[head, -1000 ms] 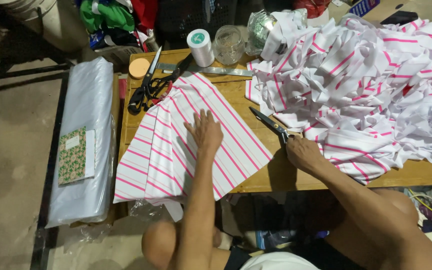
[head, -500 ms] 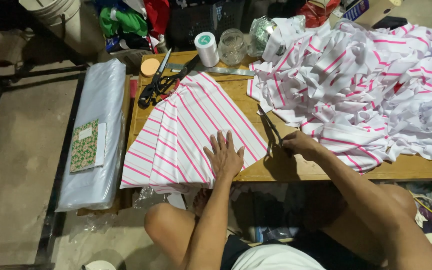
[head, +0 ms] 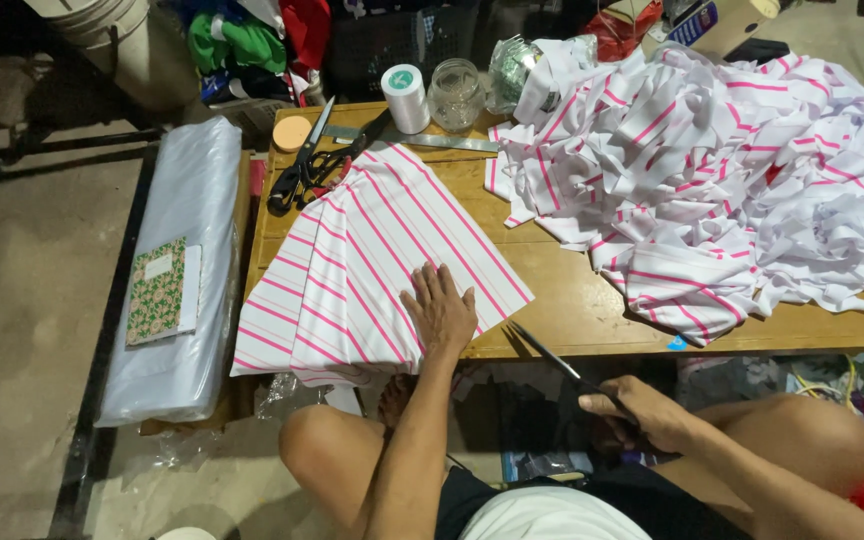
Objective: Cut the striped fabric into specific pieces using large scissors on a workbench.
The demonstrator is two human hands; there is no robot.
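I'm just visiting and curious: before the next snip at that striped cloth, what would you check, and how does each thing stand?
1. Left hand flat on striped cloth: ok.
2. Right hand grips scissors: ok.
3. Blades at the cloth edge: not ok, they are off to its right.
4. Fingers away from the blades: ok.
5. Cloth smooth: cannot tell near the table edge.

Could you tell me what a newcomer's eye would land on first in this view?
Probably the big tangled heap of white and pink striped fabric covering the right half of the wooden table. Next, the flat striped piece on the table's left part, with the left hand pressed on its near edge. The right hand holds dark scissors just off the table's front edge.
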